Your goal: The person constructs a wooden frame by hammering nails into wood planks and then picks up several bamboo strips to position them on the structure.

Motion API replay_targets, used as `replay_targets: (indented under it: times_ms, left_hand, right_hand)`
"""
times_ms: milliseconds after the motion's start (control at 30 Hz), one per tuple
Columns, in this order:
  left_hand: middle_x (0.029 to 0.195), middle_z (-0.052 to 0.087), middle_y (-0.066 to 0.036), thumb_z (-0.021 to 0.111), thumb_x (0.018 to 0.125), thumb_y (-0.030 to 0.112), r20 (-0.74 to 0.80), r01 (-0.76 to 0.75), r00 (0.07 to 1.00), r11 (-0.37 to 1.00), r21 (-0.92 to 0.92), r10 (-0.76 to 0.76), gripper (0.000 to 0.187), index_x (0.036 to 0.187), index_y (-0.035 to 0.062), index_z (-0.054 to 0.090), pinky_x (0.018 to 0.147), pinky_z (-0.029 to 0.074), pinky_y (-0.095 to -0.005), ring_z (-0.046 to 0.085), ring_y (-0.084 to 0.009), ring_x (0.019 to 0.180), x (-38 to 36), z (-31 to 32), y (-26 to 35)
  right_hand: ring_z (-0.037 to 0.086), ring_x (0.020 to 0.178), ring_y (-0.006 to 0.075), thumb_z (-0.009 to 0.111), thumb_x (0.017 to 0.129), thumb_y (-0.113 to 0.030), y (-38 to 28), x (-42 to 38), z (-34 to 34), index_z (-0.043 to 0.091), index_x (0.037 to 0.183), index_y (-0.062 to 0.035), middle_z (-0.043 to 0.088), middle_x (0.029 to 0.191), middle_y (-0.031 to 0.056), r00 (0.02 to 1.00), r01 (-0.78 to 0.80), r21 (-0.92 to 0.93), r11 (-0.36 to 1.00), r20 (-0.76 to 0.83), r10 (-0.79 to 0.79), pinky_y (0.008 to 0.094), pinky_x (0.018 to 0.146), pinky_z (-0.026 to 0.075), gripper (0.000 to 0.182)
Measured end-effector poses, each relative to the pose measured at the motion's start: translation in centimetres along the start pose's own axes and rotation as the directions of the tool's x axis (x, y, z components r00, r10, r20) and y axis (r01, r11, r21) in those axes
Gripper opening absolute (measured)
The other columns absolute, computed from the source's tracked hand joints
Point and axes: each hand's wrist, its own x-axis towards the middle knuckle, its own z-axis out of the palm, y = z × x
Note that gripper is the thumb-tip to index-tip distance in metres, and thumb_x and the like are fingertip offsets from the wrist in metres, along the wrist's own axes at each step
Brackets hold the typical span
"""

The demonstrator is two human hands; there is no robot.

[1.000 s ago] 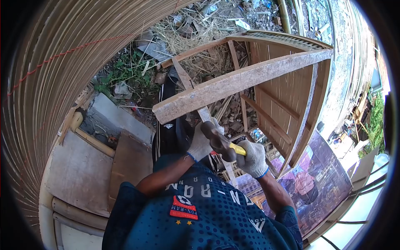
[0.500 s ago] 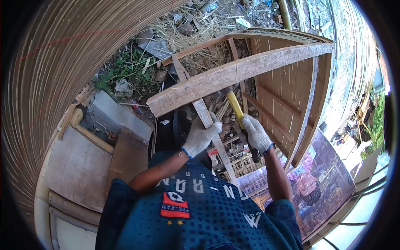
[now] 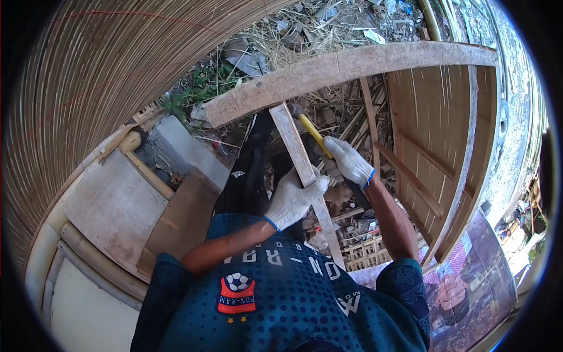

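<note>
My left hand [image 3: 296, 196], in a white knit glove, is closed round a narrow wooden strip [image 3: 293, 141]. The strip slants down toward my shirt, and its upper end meets the lower edge of a wide wooden plank [image 3: 352, 63] in this view. A hammer with a yellow handle [image 3: 315, 135] is gripped by my gloved right hand [image 3: 350, 161]. The grey hammer head is beside the strip, a little below the plank.
The plank reaches a framed woven panel [image 3: 437, 117] on the right. Bamboo slats [image 3: 135, 64] rise on the left above a pale board [image 3: 111, 214]. Straw and rubble cover the ground ahead. A slatted crate [image 3: 366, 252] and a printed sheet [image 3: 469, 287] lie lower right.
The plank sits higher in view, and the strip's upper end no longer shows beyond it. The hammer has moved up and left, its head nearer the strip. The whole view has shifted slightly.
</note>
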Motion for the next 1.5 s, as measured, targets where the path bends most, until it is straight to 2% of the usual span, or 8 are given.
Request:
replay_targets:
  times_ms: [300,433,800,933,1067,1100,1200,1500]
  left_hand:
    - [0.089,0.072,-0.005,0.076,0.092,0.024,-0.029,-0.028,0.999,0.999,-0.047,0.026,0.026,0.103,0.0016,0.068,0.075,0.056,-0.0312,0.068,-0.0113,0.082,0.1,0.0,-0.6]
    - [0.087,0.072,-0.005,0.075,0.093,0.025,-0.042,-0.072,0.996,0.997,0.033,0.074,0.024,0.101,0.0035,0.068,0.076,0.056,-0.0309,0.069,-0.0118,0.083,-0.4,-0.3,-1.7]
    - [0.089,0.072,-0.007,0.072,0.096,0.021,0.082,-0.041,0.996,0.998,-0.038,0.044,0.022,0.101,0.0007,0.066,0.079,0.056,-0.0308,0.069,-0.0136,0.083,0.7,-0.8,-0.4]
    - [0.09,0.069,-0.006,0.071,0.096,0.016,0.088,0.011,0.996,0.941,-0.338,0.02,0.016,0.103,0.0031,0.064,0.077,0.057,-0.0308,0.068,-0.0141,0.082,1.1,0.0,-0.5]
    - [0.088,0.067,-0.004,0.071,0.096,0.014,0.085,0.018,0.996,0.937,-0.348,0.012,0.016,0.104,0.004,0.062,0.075,0.056,-0.0304,0.068,-0.0139,0.081,1.1,0.0,-1.4]
    - [0.087,0.067,-0.004,0.071,0.096,0.015,0.081,0.032,0.997,0.912,-0.409,0.001,0.016,0.104,0.0039,0.062,0.075,0.056,-0.0303,0.068,-0.0138,0.081,0.9,0.2,-0.5]
    - [0.087,0.067,-0.004,0.071,0.095,0.016,0.103,0.051,0.995,0.943,-0.33,-0.018,0.017,0.104,0.0037,0.061,0.074,0.056,-0.0303,0.067,-0.0136,0.08,0.3,0.1,-0.6]
    - [0.085,0.066,-0.004,0.071,0.096,0.017,0.14,-0.022,0.989,0.975,-0.222,0.054,0.018,0.102,0.0038,0.061,0.074,0.056,-0.03,0.067,-0.0126,0.08,1.2,-0.4,-0.6]
  right_hand:
    - [0.033,0.048,0.0052,0.046,0.109,-0.048,1.0,0.1,-0.5,0.06,0.11,-0.0059,0.038,0.063,-0.0065,0.994,0.087,-0.013,0.996,-0.065,-0.087,0.0261,0.041,0.027,0.044]
    - [0.035,0.049,0.0046,0.048,0.109,-0.048,0.6,-1.4,-0.2,0.059,0.114,-0.0055,0.04,0.065,-0.0067,0.993,0.008,0.131,0.991,0.115,-0.023,0.0245,0.042,0.03,0.044]
    - [0.047,0.055,0.0077,0.048,0.11,-0.039,1.4,-5.6,-0.2,0.061,0.109,-0.0048,0.047,0.067,-0.0035,0.928,0.086,-0.335,0.938,-0.317,-0.198,0.0273,0.051,0.041,0.037]
    - [0.045,0.053,0.0073,0.047,0.11,-0.039,-1.3,-6.7,1.3,0.06,0.11,-0.0051,0.047,0.065,-0.0035,0.952,0.0,-0.099,0.995,-0.304,-0.03,0.0247,0.047,0.039,0.036]
    - [0.036,0.05,0.0044,0.051,0.108,-0.045,-2.0,-4.5,0.8,0.058,0.111,-0.0097,0.043,0.067,-0.006,0.982,0.001,-0.246,0.969,-0.181,-0.047,0.0234,0.043,0.029,0.036]
    - [0.034,0.049,0.0039,0.053,0.107,-0.048,-1.9,-5.0,0.7,0.058,0.115,-0.0102,0.042,0.066,-0.0068,0.999,-0.041,0.041,0.998,-0.033,0.042,0.0233,0.042,0.026,0.039]
    - [0.033,0.052,0.0048,0.051,0.109,-0.042,-1.5,-4.7,-0.1,0.058,0.112,-0.0099,0.038,0.068,-0.0073,0.998,-0.055,0.176,0.983,0.023,0.052,0.0234,0.044,0.027,0.033]
    - [0.037,0.053,0.0044,0.049,0.11,-0.042,-1.7,-4.0,1.0,0.06,0.115,-0.0057,0.043,0.069,-0.0067,0.98,-0.044,-0.166,0.985,-0.199,0.01,0.0237,0.045,0.031,0.038]
